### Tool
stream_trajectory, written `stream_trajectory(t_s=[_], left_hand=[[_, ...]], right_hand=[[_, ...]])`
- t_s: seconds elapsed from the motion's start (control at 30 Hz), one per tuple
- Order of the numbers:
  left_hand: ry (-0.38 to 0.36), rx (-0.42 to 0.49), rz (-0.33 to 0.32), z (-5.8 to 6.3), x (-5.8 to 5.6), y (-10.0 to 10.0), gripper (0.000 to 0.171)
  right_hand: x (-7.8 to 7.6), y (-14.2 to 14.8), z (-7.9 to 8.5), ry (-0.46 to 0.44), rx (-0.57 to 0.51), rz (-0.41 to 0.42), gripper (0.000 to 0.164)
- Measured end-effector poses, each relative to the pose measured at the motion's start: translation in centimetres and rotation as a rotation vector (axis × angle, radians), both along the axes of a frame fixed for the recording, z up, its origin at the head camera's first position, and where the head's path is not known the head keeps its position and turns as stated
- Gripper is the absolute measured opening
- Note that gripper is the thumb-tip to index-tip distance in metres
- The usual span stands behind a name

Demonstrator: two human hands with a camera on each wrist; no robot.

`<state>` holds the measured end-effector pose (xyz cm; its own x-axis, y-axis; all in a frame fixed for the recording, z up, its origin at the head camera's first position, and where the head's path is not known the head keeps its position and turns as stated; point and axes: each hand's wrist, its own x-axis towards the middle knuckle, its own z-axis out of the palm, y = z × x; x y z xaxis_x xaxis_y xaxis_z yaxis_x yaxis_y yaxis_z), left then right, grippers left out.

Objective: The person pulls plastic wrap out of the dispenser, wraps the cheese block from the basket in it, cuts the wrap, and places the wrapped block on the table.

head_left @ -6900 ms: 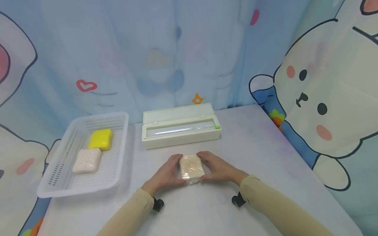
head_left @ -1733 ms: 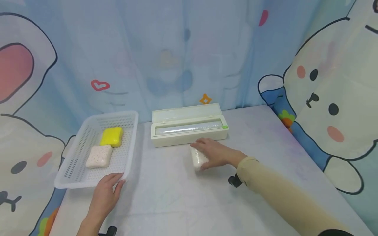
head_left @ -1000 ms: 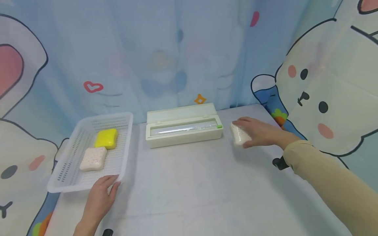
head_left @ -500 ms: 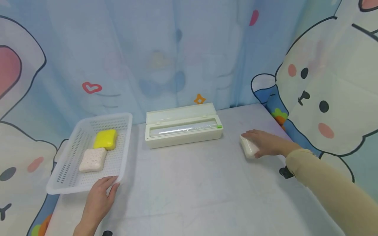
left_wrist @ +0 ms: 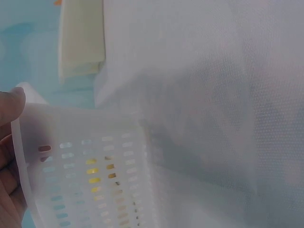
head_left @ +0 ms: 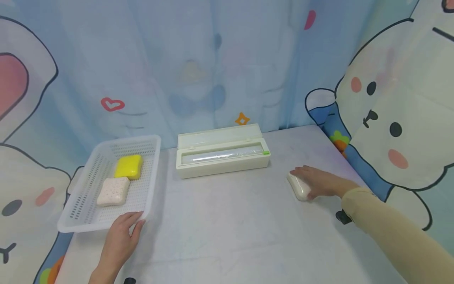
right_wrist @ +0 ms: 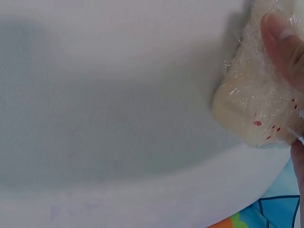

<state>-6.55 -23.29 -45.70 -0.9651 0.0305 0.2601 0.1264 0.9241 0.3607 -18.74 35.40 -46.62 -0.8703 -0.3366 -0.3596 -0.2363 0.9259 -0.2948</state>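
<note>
My right hand [head_left: 319,182] grips a cream bar of soap [head_left: 298,187] at the right of the table. Clear cling film is wrapped round this soap [right_wrist: 251,107], and red specks show through, with my thumb [right_wrist: 282,47] pressed along its side. At the left, my left hand [head_left: 120,239] pinches the near right corner of a white plastic basket [head_left: 154,173]. In the left wrist view the thumb [left_wrist: 12,105] lies over the rim while the fingers curl on the other side. Inside the basket are a yellow soap [head_left: 129,166] and a white speckled soap [head_left: 113,191].
A long cream cling film box [head_left: 223,167] stands at the back of the table with its lid [head_left: 220,137] raised and a film roll [head_left: 223,154] inside. Behind the white tabletop [head_left: 227,228] hangs a printed curtain [head_left: 198,71], which also runs along the right edge.
Both hands held the wrapped soap in front of the box at first. My left hand moved to the basket's corner; my right carried the soap rightward, then lowered it toward the table.
</note>
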Motion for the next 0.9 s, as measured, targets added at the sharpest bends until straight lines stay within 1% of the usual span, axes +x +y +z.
stream_trajectory(t_s=[0.27, 0.4, 0.5, 0.57, 0.63, 0.7, 0.8, 0.9], left_hand=[[0.023, -0.002, -0.004, 0.1, 0.1, 0.0, 0.028], [0.001, 0.001, -0.001, 0.1, 0.1, -0.1, 0.028], [-0.021, 0.005, -0.006, 0.1, 0.0, 0.0, 0.029], [-0.031, 0.007, -0.009, 0.2, -0.1, 0.0, 0.029], [-0.039, 0.009, -0.008, 0.3, -0.1, 0.0, 0.03], [-0.045, 0.008, -0.007, 0.4, 0.0, 0.0, 0.03], [-0.054, 0.008, -0.009, 0.5, 0.0, -0.1, 0.03], [-0.061, 0.005, -0.01, 0.7, 0.0, -0.1, 0.03]], right_hand=[[0.1, -0.4, 0.0, -0.029, 0.024, -0.022, 0.105], [0.3, -0.3, 0.1, -0.023, 0.037, -0.019, 0.107], [0.8, -0.2, 0.4, -0.015, 0.025, -0.017, 0.11], [1.0, -0.3, 0.7, 0.003, 0.015, -0.001, 0.109], [1.1, -0.5, 1.2, 0.025, 0.001, 0.011, 0.105], [1.3, -1.2, 1.9, 0.042, -0.018, 0.009, 0.098], [1.4, -2.7, 2.9, 0.079, -0.043, -0.014, 0.083], [1.7, -4.7, 3.3, 0.141, -0.058, -0.027, 0.068]])
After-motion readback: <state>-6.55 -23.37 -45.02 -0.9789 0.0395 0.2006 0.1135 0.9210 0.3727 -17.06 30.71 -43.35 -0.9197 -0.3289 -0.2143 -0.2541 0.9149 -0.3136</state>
